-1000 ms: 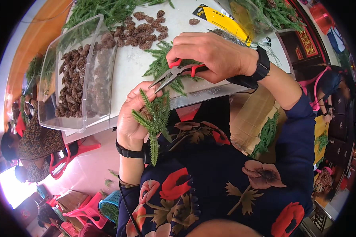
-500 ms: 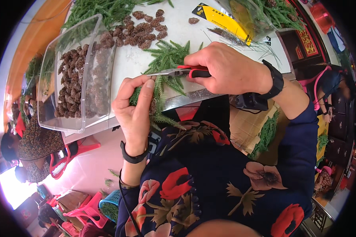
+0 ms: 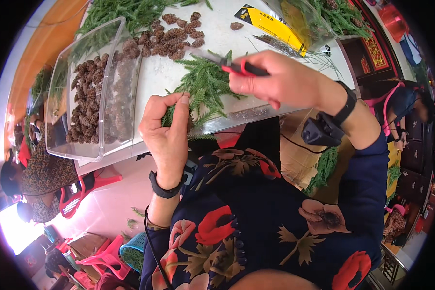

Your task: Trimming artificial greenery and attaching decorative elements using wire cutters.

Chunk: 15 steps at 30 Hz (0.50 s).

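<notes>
Long-nosed pliers (image 3: 225, 62) with red and black handles are gripped in my right hand (image 3: 280, 82), their jaws blurred by motion above the table. Below them lies a green artificial pine sprig (image 3: 205, 82), its needles spread over the table's front edge. My left hand (image 3: 165, 125) is closed at the sprig's left side, thumb and forefinger pinched together. What exactly sits between those fingertips is too small to make out, though pine needles show beside and beneath them. The pliers are apart from my left fingers.
A clear plastic box (image 3: 101, 96) of small pine cones (image 3: 88, 101) stands at the left, with loose cones (image 3: 171, 38) behind it. Further back lie pine greenery (image 3: 125, 19), a yellow-black packet (image 3: 270, 26) and thin wires (image 3: 278, 44). Other people sit at both sides.
The pliers have moved up and right, away from my left fingertips, with my right hand turning. My left hand stays nearly in place at the sprig.
</notes>
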{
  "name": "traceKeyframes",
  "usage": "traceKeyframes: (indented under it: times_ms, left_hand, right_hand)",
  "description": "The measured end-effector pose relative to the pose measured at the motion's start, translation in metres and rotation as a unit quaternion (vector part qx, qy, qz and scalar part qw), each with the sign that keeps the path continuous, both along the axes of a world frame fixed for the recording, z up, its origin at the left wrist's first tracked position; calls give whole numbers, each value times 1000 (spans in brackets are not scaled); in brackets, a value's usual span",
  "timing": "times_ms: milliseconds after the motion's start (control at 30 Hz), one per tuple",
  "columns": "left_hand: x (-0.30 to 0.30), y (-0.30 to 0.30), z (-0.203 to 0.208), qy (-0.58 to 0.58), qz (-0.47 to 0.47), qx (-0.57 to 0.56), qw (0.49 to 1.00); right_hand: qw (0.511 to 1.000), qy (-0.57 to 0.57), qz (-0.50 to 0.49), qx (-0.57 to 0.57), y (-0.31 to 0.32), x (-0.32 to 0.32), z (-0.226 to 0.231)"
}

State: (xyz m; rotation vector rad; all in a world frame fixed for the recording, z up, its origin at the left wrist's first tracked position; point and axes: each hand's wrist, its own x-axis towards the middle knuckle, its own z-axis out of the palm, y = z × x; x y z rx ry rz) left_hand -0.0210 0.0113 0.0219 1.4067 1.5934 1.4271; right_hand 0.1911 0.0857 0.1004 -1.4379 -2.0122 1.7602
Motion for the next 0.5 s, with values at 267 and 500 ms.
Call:
traceKeyframes:
  times_ms: [267,500]
  left_hand:
    - [6,2,5,-19,-3,1,1000]
    - [6,2,3,23,-3,33,999]
  right_hand:
    - [940,-70,111,316,-23,1,-26]
    - [930,-59,89,352,-25,1,-35]
